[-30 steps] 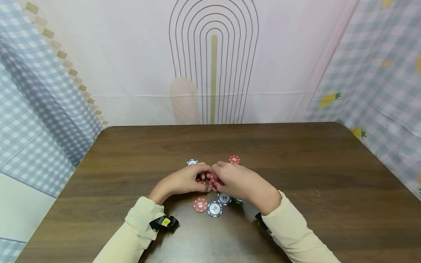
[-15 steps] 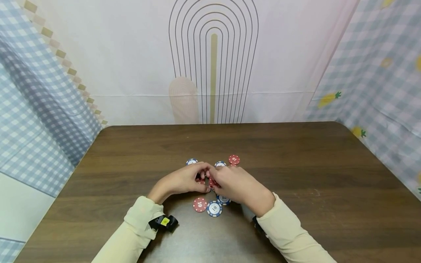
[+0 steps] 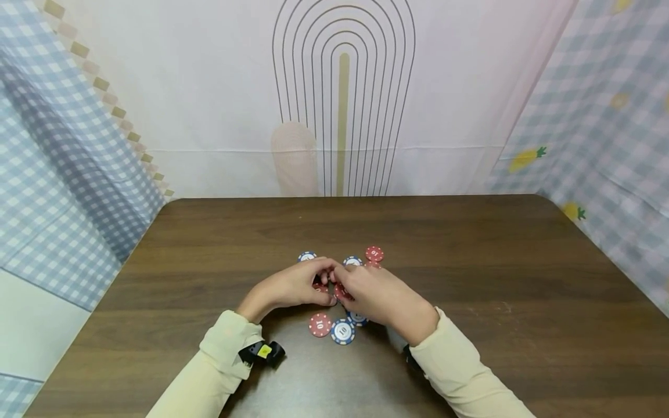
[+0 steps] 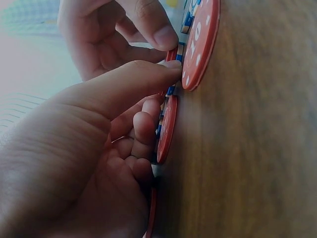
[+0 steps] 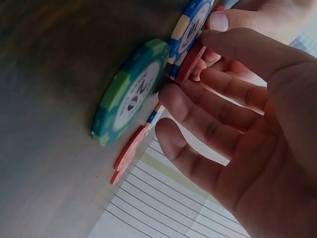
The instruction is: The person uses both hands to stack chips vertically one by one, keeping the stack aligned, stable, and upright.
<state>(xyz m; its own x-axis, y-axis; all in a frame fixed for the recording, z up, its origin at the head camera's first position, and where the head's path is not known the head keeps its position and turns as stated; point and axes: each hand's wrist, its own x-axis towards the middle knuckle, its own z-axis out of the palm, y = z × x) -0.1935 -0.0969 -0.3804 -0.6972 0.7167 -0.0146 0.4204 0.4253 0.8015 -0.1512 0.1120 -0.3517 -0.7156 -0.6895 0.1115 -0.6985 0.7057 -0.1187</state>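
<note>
A red poker chip lies over a blue-and-white poker chip between the two hands. My right hand pinches the red chip between thumb and fingers; its outer fingers are spread. On the opposite side my left hand curls round the blue-and-white chip, its thumb at the near edge. The fingertips of both hands almost meet. In the head view the hands cover most of both chips. Beneath the left fingers lies another red chip.
Loose chips ring the hands on the dark wooden table. In front are a red chip and a blue one. Behind lie blue chips and a red one. A green 20 chip sits by the right hand.
My right hand has shifted slightly left and inward with the red chip. A blue chip at the back has come into view, and the green one is now covered. The left hand has stayed put.
</note>
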